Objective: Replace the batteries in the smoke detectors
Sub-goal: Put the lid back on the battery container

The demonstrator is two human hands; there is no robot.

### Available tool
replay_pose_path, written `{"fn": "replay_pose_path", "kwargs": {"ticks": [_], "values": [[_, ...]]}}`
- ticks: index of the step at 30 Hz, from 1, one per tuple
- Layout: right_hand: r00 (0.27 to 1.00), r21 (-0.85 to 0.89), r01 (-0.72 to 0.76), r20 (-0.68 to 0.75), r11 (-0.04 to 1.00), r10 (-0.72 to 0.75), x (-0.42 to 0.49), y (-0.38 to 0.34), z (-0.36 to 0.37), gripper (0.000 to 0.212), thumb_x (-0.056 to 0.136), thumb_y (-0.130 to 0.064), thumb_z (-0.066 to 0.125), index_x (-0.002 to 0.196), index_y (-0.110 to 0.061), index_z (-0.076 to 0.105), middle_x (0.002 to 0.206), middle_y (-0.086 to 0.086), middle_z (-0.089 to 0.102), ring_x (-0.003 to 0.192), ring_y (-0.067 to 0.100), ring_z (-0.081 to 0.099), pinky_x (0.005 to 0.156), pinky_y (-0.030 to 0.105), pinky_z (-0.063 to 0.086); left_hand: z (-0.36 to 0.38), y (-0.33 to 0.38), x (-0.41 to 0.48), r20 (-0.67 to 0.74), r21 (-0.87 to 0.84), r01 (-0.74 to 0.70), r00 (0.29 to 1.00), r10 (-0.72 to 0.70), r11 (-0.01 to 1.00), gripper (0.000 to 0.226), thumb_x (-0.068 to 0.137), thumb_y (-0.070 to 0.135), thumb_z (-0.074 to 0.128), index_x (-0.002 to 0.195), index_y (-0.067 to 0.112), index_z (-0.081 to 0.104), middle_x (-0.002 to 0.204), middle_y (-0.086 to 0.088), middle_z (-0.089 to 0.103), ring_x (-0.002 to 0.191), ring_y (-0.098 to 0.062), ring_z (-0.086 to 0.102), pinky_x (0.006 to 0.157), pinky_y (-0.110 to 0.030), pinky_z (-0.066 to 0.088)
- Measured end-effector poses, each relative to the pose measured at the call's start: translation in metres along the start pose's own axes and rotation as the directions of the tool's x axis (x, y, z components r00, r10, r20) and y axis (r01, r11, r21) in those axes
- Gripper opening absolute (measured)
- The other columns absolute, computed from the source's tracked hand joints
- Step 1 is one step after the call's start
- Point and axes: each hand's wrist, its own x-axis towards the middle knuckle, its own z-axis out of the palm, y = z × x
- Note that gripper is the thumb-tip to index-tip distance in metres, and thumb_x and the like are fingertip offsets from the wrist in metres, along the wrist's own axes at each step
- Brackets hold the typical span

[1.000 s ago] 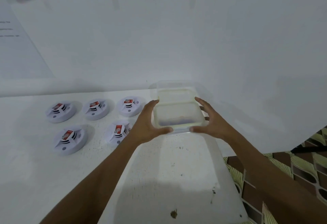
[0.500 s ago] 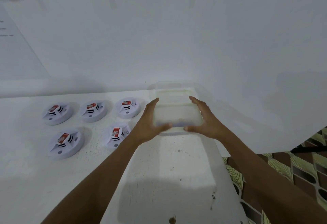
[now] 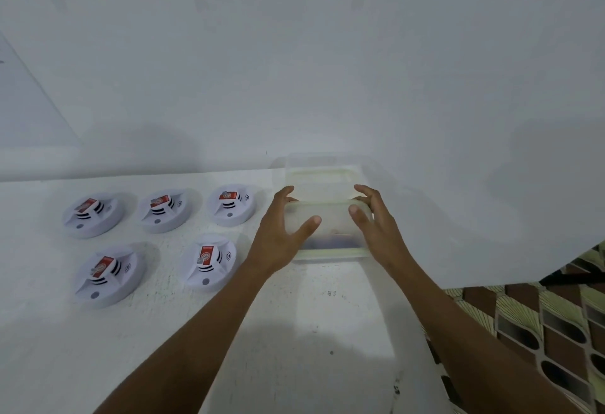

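My left hand [image 3: 278, 237] and right hand [image 3: 376, 230] are clamping the clear plastic box [image 3: 330, 233] at the table [image 3: 294, 331] edge, thumbs now sliding onto its near wall. Five smoke detectors [image 3: 206, 263] are lying just left, untouched; probably still fetching batteries.

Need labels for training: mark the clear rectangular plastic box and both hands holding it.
clear rectangular plastic box [image 3: 334, 230], head view, front wall.
left hand [image 3: 278, 235], head view, its back.
right hand [image 3: 379, 233], head view, its back.
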Motion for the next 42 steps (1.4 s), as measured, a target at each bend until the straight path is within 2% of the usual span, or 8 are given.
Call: {"fn": "replay_pose_path", "kwargs": {"ticks": [7,10,15,21,28,34,38,42], "values": [[0.933,0.190,-0.100,-0.322,0.977,0.158,0.037,0.011,-0.037,0.031,0.096,-0.038,0.054,0.126,-0.030,0.056,0.105,-0.005,0.063,0.094,0.010,0.059,0.083,0.028,0.047,-0.030,0.002,0.044,-0.054,-0.038,-0.037,0.998,0.035,0.999,0.090,0.075,0.070,0.060,0.147,0.028,0.029,0.140,0.008,0.045,0.124,-0.011,0.047,0.101,-0.034,0.045],[0.926,0.108,-0.255,-0.257,0.961,0.275,0.074,0.017,-0.046,0.032,0.094,-0.024,0.062,0.126,-0.022,0.057,0.099,-0.004,0.064,0.091,0.016,0.059,0.074,0.025,0.045,-0.034,0.007,0.079,0.076,0.038,-0.003,0.997,0.000,0.999,0.101,0.069,0.057,0.075,0.150,0.032,0.020,0.154,0.004,0.031,0.136,-0.015,0.036,0.111,-0.041,0.037],[0.901,0.033,-0.420,-0.100,0.907,0.421,0.117,0.030,-0.046,0.049,0.086,-0.023,0.074,0.129,-0.016,0.052,0.108,0.009,0.067,0.095,0.024,0.064,0.089,0.040,0.055,-0.021,0.011,0.118,0.228,0.165,-0.001,0.973,-0.037,0.986,0.117,0.064,0.048,0.086,0.152,0.034,0.010,0.161,0.005,0.014,0.147,-0.019,0.016,0.115,-0.042,0.025],[0.886,0.131,-0.443,-0.088,0.887,0.456,0.121,0.045,-0.043,0.053,0.074,0.002,0.080,0.122,-0.009,0.057,0.096,0.018,0.071,0.090,0.029,0.068,0.086,0.045,0.059,-0.020,0.002,0.129,0.148,0.163,-0.007,0.989,-0.017,0.987,0.115,0.056,0.042,0.092,0.149,0.028,0.025,0.146,-0.001,0.037,0.125,-0.011,0.042,0.099,-0.028,0.037],[0.854,0.263,-0.413,-0.221,0.872,0.471,0.122,0.029,-0.081,0.050,0.077,0.015,0.067,0.121,-0.006,0.053,0.082,0.016,0.060,0.066,0.026,0.060,0.063,0.041,0.059,-0.028,-0.001,0.127,0.052,0.081,-0.037,0.998,0.033,0.996,0.113,0.050,0.047,0.093,0.143,0.028,0.033,0.137,0.002,0.050,0.115,-0.012,0.055,0.098,-0.032,0.047],[0.838,0.068,-0.178,-0.513,0.982,0.187,0.121,0.001,-0.136,0.043,0.080,0.001,0.066,0.114,-0.022,0.055,0.081,0.004,0.063,0.075,0.027,0.067,0.071,0.046,0.060,-0.030,-0.007,0.123,0.098,0.102,0.017,0.995,-0.027,0.995,0.117,0.049,0.050,0.091,0.145,0.024,0.030,0.142,-0.004,0.047,0.123,-0.021,0.052,0.099,-0.033,0.046],[0.810,-0.048,0.016,-0.585,0.999,-0.041,0.119,-0.047,-0.150,0.041,0.086,-0.001,0.060,0.123,-0.018,0.054,0.093,0.003,0.066,0.062,0.010,0.067,0.055,0.023,0.055,-0.027,-0.002,0.124,0.152,0.137,0.011,0.988,-0.032,0.991,0.118,0.055,0.045,0.090,0.149,0.026,0.023,0.148,-0.003,0.041,0.133,-0.022,0.043,0.104,-0.034,0.040],[0.824,0.078,0.165,-0.559,0.983,-0.094,0.115,-0.077,-0.140,0.041,0.086,0.002,0.061,0.119,-0.020,0.052,0.088,0.000,0.064,0.068,0.023,0.072,0.070,0.044,0.061,-0.031,0.008,0.122,0.132,0.152,0.019,0.990,-0.040,0.988,0.114,0.065,0.052,0.082,0.153,0.028,0.013,0.152,0.003,0.034,0.140,-0.016,0.029,0.111,-0.037,0.030]]}}
